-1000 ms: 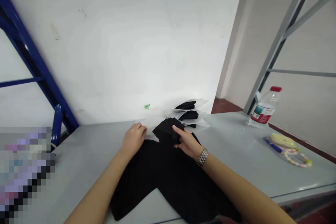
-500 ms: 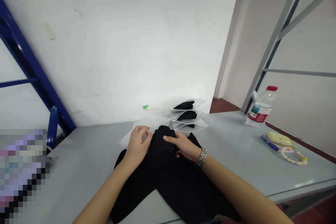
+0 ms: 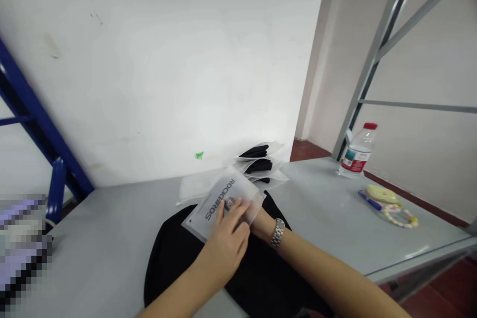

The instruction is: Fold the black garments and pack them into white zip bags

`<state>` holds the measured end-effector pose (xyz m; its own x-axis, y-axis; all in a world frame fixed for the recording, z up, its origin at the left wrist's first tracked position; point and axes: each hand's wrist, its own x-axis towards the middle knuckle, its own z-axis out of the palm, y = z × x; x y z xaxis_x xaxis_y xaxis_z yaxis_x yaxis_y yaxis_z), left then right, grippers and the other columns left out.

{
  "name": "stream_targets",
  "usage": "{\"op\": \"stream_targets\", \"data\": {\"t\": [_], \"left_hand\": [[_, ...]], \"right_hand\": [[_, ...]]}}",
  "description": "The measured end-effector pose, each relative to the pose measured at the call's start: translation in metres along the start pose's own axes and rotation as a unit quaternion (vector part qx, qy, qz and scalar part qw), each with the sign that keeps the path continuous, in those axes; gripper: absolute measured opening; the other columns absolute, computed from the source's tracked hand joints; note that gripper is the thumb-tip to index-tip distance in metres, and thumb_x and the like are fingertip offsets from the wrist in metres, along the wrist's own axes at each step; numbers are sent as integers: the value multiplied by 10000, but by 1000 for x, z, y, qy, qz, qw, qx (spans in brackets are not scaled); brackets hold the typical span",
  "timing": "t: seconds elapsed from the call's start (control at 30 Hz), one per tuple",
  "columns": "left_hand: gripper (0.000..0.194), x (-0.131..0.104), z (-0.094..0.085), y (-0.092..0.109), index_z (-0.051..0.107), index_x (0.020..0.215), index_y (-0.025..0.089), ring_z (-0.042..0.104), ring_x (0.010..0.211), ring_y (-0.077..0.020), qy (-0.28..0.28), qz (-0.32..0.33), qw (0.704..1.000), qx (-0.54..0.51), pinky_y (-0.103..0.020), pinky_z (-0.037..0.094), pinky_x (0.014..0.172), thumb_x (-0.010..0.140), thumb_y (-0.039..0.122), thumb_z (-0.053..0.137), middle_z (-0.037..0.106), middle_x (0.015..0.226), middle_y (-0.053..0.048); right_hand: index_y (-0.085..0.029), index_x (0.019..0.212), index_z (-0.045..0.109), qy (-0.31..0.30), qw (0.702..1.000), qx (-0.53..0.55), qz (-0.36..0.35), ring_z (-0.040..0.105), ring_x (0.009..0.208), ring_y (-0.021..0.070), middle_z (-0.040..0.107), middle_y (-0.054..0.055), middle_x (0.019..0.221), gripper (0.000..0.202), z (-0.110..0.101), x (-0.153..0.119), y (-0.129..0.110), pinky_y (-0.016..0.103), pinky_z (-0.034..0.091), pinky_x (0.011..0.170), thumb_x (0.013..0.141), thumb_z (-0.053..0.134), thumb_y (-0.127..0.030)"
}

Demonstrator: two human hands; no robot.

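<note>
A frosted plastic bag (image 3: 212,203) printed "ROCKBROS" is held up at a tilt over a black garment (image 3: 167,253). My left hand (image 3: 227,238) is on the front of the bag, several fingers stretched across the print and the others bent at its lower edge. From behind, my right hand (image 3: 263,223), with a metal watch at the wrist, has the bag's right side; its fingers are mostly hidden, and skin shows faintly through the plastic. The garment spreads towards me in two long parts, its far end covered by the bag and hands.
Behind the hands, several filled bags (image 3: 257,165) with black cloth inside are stacked against the white wall. Another pale bag (image 3: 192,186) lies left of them. To the right stand a water bottle (image 3: 356,154), a yellow tape roll (image 3: 383,195), a blue pen (image 3: 369,200) and a bead bracelet (image 3: 402,218).
The printed bag is now up in front of the right hand, covering the garment's bunched end that this hand held. My left hand has moved right onto the bag. The view has shifted slightly.
</note>
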<state>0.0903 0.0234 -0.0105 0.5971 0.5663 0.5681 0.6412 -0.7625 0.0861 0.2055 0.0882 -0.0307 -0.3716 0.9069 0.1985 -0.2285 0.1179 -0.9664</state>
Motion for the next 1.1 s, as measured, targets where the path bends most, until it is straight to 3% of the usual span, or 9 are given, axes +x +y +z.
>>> {"op": "stream_targets", "data": {"t": [0.1, 0.2, 0.37, 0.57, 0.77, 0.9, 1.0, 1.03, 1.1], "left_hand": [[118, -1, -2, 1, 503, 885, 191, 293, 1342, -257, 68, -30, 997, 5, -505, 294, 1095, 883, 130, 402, 398, 1390, -120], [177, -3, -8, -10, 463, 1042, 226, 300, 1331, -279, 151, -92, 984, 3, -502, 356, 1050, 869, 190, 459, 328, 1418, -118], [284, -4, -4, -32, 411, 1158, 241, 344, 1293, -301, 130, -200, 971, -28, -532, 391, 996, 878, 271, 450, 308, 1407, -120], [331, -5, 2, -37, 375, 1217, 249, 321, 1309, -278, 78, -257, 960, -83, -513, 381, 1011, 895, 315, 409, 283, 1419, -108], [369, -3, 5, -41, 366, 1250, 233, 340, 1303, -273, 76, -260, 958, -91, -509, 373, 1016, 893, 319, 405, 306, 1406, -125], [458, -1, -9, -44, 338, 1317, 217, 379, 1287, -283, 59, -256, 963, -63, -509, 387, 1001, 885, 349, 407, 369, 1390, -142], [498, -28, -27, -46, 400, 1327, 252, 497, 1199, -292, -45, -248, 967, -33, -494, 443, 954, 858, 415, 439, 522, 1307, -111], [477, -45, -32, -48, 476, 1276, 267, 545, 1148, -296, -68, -247, 967, -19, -483, 472, 927, 833, 443, 469, 580, 1250, -98], [481, -87, -36, -53, 528, 1246, 304, 556, 1140, -293, -93, -243, 966, 3, -454, 493, 914, 798, 479, 511, 579, 1269, -74]], "right_hand": [[-265, 914, 634, 84, 992, 69, -69, 607, 967, 243, 677, 52, 955, 234, 2, 3, -20, 388, 503, 850, 710, 674, -370], [-248, 999, 584, 189, 962, 121, -156, 578, 1023, 205, 660, 30, 1016, 312, -14, 23, -70, 354, 484, 911, 705, 686, -229], [-202, 1031, 521, 240, 956, 148, -83, 590, 988, 156, 619, 42, 1053, 233, -75, 86, -141, 302, 554, 801, 834, 456, -93], [-127, 1077, 494, 244, 955, 128, 111, 621, 856, 184, 562, 113, 1067, 246, -125, 123, -110, 355, 587, 640, 839, 512, -69], [-123, 1055, 533, 230, 963, 79, 119, 615, 808, 142, 588, 60, 1013, 216, -119, 119, -90, 278, 566, 635, 840, 556, -118], [-140, 1002, 564, 216, 973, 14, 79, 628, 763, 178, 604, 84, 970, 255, -105, 90, -105, 311, 577, 624, 759, 640, -138], [-210, 1064, 576, 209, 976, -55, 40, 629, 753, 195, 618, 59, 980, 366, -91, 24, -109, 320, 563, 617, 715, 686, -192], [-220, 1040, 609, 184, 978, -94, 35, 627, 722, 196, 636, 52, 923, 348, -85, -5, -107, 320, 553, 619, 703, 693, -187], [-261, 1016, 648, 2, 950, -312, 18, 628, 714, 182, 658, 41, 882, 242, -76, -67, -96, 320, 540, 685, 779, 607, -237]]}}
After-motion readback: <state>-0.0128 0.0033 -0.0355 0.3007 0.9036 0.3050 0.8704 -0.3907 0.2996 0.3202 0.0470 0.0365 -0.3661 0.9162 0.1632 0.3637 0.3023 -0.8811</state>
